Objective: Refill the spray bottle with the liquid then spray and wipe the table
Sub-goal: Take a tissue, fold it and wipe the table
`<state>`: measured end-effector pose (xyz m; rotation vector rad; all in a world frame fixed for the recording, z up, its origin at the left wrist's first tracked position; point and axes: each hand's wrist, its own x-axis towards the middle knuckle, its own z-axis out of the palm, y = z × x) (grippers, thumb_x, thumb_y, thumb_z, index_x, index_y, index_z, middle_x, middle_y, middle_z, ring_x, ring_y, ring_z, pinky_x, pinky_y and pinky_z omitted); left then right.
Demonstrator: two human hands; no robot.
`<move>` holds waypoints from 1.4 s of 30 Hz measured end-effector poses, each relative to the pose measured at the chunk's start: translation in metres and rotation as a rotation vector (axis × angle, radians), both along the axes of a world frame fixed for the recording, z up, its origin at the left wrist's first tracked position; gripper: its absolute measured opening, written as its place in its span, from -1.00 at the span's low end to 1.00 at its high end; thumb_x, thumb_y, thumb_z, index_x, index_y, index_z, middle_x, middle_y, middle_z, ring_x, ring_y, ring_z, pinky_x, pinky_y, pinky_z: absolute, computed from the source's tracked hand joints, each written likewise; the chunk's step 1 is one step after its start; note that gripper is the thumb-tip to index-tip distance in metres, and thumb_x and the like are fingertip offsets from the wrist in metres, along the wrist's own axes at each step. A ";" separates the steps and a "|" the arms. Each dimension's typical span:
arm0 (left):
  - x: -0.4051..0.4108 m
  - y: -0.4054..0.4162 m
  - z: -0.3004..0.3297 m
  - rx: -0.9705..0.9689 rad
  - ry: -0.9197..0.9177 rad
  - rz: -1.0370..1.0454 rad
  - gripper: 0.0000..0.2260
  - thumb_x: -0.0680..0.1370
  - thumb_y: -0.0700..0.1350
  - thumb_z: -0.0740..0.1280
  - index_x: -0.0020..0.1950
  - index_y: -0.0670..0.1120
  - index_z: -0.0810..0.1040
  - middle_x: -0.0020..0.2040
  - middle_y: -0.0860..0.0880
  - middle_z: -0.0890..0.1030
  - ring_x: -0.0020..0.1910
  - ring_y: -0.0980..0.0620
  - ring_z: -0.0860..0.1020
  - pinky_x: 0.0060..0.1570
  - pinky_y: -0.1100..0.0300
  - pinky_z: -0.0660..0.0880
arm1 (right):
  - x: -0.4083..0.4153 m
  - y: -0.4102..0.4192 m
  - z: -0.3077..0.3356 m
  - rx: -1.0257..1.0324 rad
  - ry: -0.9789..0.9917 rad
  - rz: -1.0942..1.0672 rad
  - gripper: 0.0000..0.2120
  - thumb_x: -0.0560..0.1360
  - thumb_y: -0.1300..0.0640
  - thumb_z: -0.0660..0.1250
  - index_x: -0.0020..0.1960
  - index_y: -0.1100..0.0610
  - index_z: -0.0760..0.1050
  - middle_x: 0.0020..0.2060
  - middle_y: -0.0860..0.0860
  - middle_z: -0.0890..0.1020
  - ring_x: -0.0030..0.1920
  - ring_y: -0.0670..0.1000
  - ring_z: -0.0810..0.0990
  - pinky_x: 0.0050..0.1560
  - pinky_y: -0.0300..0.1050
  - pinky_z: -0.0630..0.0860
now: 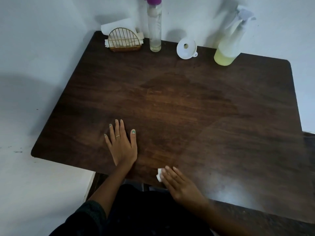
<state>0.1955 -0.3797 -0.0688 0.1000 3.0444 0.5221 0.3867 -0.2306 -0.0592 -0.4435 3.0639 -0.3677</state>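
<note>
The dark wooden tabletop (170,103) filled most of the view, with a duller, possibly damp patch across its middle. Along the far edge, against the wall, stood the spray bottle (227,46) at the right with pale yellow liquid low in it, then a tall clear bottle with a purple cap (155,28), a wire napkin holder (124,40) stuffed with paper at the left, and a white funnel (187,48) lying on its side between the two bottles.

The left hand (121,143) lay flat near the front edge, fingers straight and slightly spread, bracing on the wood. The right hand (179,183) pressed with straight fingers on a small white tissue (159,174) at the very front edge, apparently wiping.

The tissue looked small for the surface, so it could soak through, shred or leave streaks. Working so close to the edge, it might slip out from under the fingers and drop off. A wide sweep toward the back could knock over the funnel or the tall bottle.
</note>
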 end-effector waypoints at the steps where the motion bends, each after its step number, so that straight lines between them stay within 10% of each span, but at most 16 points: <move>1: 0.000 0.000 0.000 0.000 0.001 -0.001 -0.36 0.56 0.24 -0.18 0.53 -0.08 0.12 0.55 -0.06 0.15 0.54 -0.06 0.01 0.48 -0.10 -0.11 | 0.002 0.010 -0.007 0.024 0.036 0.072 -0.69 0.60 0.23 0.08 0.24 0.20 0.52 0.22 0.10 0.58 0.26 0.14 0.52 0.24 0.17 0.42; 10: 0.000 -0.001 -0.002 0.006 -0.006 -0.001 -0.36 0.56 0.24 -0.18 0.54 -0.08 0.11 0.55 -0.06 0.14 0.54 -0.06 0.01 0.48 -0.09 -0.12 | -0.057 0.183 0.015 0.213 -0.126 -0.900 -0.50 0.39 0.28 0.12 0.34 0.23 0.38 0.29 0.17 0.50 0.39 0.23 0.33 0.29 0.32 0.24; 14: -0.001 -0.002 0.000 0.019 -0.015 -0.005 -0.34 0.54 0.25 -0.22 0.54 -0.07 0.10 0.55 -0.05 0.12 0.55 -0.04 -0.01 0.48 -0.07 -0.15 | -0.111 0.166 0.011 0.125 -0.256 -1.040 -0.31 0.56 -0.15 0.03 0.44 0.38 0.14 0.45 0.27 0.24 0.51 0.17 0.06 0.44 0.22 -0.01; 21: -0.006 -0.013 0.008 0.302 -0.102 -0.003 -0.27 0.46 0.32 -0.22 0.55 -0.01 0.04 0.56 0.01 0.06 0.54 0.07 -0.07 0.45 0.04 -0.27 | -0.224 0.104 0.007 -0.013 -0.277 -0.917 0.00 0.45 -0.44 -0.09 0.48 0.37 -0.22 0.49 0.31 -0.13 0.51 0.24 -0.19 0.50 0.11 -0.20; 26: 0.001 -0.020 0.024 0.679 0.042 0.077 -0.33 0.52 0.23 0.07 0.56 0.01 -0.03 0.57 -0.02 -0.08 0.51 0.15 -0.03 0.45 0.29 -0.05 | -0.269 0.024 0.007 0.025 -0.254 -0.522 -0.04 0.45 -0.43 -0.09 0.50 0.29 -0.20 0.51 0.24 -0.14 0.51 0.20 -0.21 0.50 0.11 -0.22; 34: 0.003 -0.020 0.026 0.708 0.152 0.084 -0.37 0.54 0.16 0.11 0.55 0.01 0.03 0.57 -0.05 -0.06 0.48 0.32 -0.03 0.36 0.47 0.01 | -0.175 -0.064 -0.001 0.203 -0.170 0.229 -0.27 0.55 -0.23 -0.02 0.53 0.19 -0.13 0.53 0.15 -0.06 0.53 0.12 -0.14 0.49 0.16 -0.20; 42: 0.000 -0.024 0.026 0.689 0.099 0.102 -0.37 0.51 0.29 0.04 0.53 0.10 0.07 0.57 0.01 -0.07 0.52 0.02 0.03 0.41 0.03 0.13 | -0.142 0.106 0.010 0.047 -0.139 -0.233 -0.14 0.42 -0.46 -0.30 0.52 0.05 0.03 0.53 -0.01 0.10 0.51 -0.10 -0.09 0.45 0.11 -0.26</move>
